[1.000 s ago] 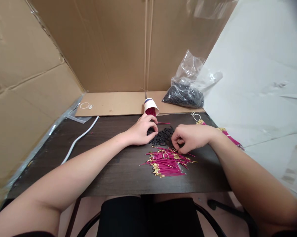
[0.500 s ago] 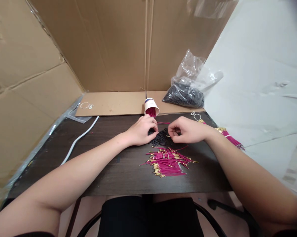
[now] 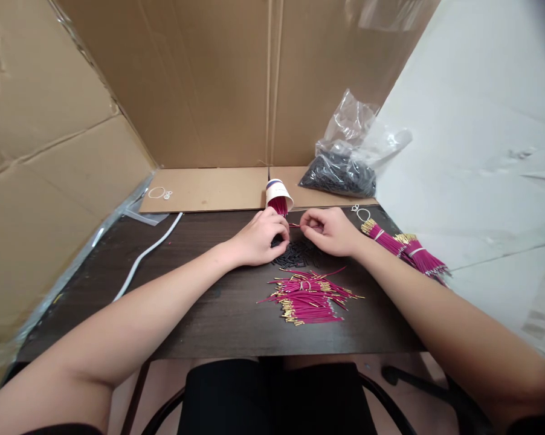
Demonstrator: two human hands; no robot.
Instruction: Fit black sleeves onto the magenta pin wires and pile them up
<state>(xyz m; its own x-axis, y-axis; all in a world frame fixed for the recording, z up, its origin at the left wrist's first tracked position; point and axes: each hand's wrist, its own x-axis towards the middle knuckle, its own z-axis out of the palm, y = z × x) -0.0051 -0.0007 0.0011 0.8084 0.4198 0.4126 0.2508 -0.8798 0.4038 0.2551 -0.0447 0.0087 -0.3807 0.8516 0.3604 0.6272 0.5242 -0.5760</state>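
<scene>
My two hands meet over the small heap of black sleeves [image 3: 298, 254] lying mid-table, just beyond the loose pile of magenta wires [image 3: 309, 296]. The right hand [image 3: 329, 231] pinches one magenta wire [image 3: 294, 225] between thumb and forefinger, its free end pointing left toward the left hand [image 3: 258, 237]. The left hand's fingers are curled tight at the near-left edge of the sleeves; I judge it pinches one sleeve, but the piece itself is hidden, so I cannot tell for sure.

Just beyond the fingertips a tipped paper cup [image 3: 277, 196] holds more wires, mouth toward me. Farther right lie bundled wires [image 3: 406, 249] and, at the back, a plastic bag [image 3: 345, 169] of black pieces. A white cable [image 3: 148, 254] runs along the left of the dark table [image 3: 200, 302].

Risks as I see them: the wire end could miss the sleeve's tiny opening and bend, since both parts are thin and held at the very tips. A knuckle could also nudge the cup and roll it, as it lies so close.

Compared with a second ago, the right hand has left the loose pile, moved up and left, and now nearly touches the left hand, which has barely shifted.
</scene>
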